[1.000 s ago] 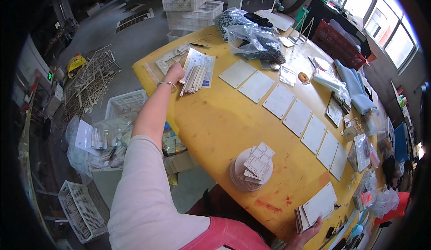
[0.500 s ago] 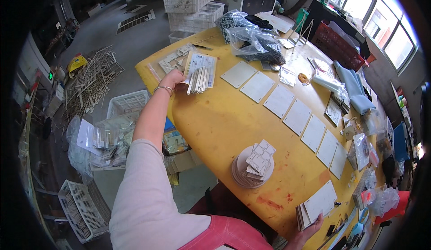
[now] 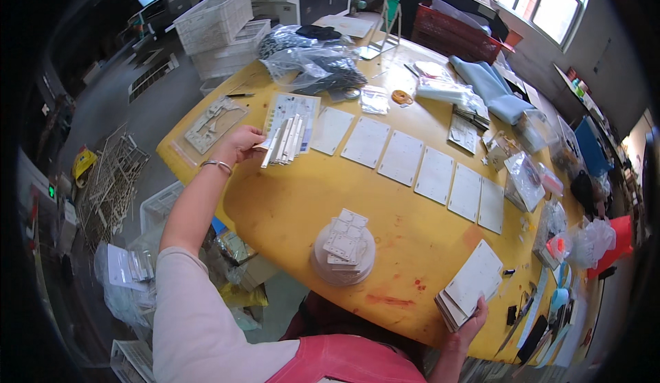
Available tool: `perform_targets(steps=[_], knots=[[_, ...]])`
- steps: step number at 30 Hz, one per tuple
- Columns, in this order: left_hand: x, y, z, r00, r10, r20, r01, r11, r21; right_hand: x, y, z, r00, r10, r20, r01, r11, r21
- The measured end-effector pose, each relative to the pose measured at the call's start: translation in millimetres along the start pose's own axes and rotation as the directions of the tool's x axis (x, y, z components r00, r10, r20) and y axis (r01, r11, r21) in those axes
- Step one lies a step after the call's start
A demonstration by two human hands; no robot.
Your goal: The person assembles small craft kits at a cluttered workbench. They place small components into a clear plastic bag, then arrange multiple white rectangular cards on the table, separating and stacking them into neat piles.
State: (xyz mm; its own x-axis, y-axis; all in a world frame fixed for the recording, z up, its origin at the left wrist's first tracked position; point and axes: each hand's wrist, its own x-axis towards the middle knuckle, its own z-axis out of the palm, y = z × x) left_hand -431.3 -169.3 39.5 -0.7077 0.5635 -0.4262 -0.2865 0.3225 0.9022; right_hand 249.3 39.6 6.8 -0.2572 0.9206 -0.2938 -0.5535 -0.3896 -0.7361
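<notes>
My left hand (image 3: 245, 142) reaches to the far left of the yellow table, its fingers closed at the edge of a bundle of thin pale strips (image 3: 289, 139). It appears to pinch the leftmost strip, which leans away from the others. Beneath the bundle lies a printed sheet (image 3: 302, 105). At the near right, my right hand (image 3: 471, 324) grips a small fanned stack of pale rectangular boards (image 3: 476, 274), thumb on top. A row of similar boards (image 3: 400, 157) lies flat across the table. Cut pale pieces (image 3: 346, 237) sit piled on a round tub (image 3: 321, 267) in front of me.
Bagged dark goods (image 3: 309, 63) lie at the table's far side, near a small metal stand (image 3: 385, 36). Along the right are clear bags (image 3: 526, 180), a blue cloth (image 3: 491, 91) and scissors (image 3: 526, 307). White crates (image 3: 214, 22) stand on the floor beyond the left corner.
The view has turned, so the table appears shifted left. My left hand stays at the strips, and the leftmost strip now leans outward. My right hand still holds its boards.
</notes>
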Motion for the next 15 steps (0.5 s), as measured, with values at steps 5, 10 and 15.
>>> perform_targets(steps=[5, 10, 15], knots=[[35, 20, 108, 0.982, -0.011, 0.189, 0.024, 0.997, -0.071, -3, 0, 1, 0.996, -0.024, -0.087, 0.02, 0.998, -0.053], [69, 33, 229, 0.967, -0.026, 0.255, 0.072, 0.982, -0.174, 2, 4, -8, 0.995, -0.037, -0.095, 0.031, 0.998, -0.063], [93, 37, 329, 0.988, 0.01, 0.152, 0.027, 0.971, -0.239, -1, 3, -9, 0.995, -0.049, -0.091, 0.046, 0.998, -0.033]])
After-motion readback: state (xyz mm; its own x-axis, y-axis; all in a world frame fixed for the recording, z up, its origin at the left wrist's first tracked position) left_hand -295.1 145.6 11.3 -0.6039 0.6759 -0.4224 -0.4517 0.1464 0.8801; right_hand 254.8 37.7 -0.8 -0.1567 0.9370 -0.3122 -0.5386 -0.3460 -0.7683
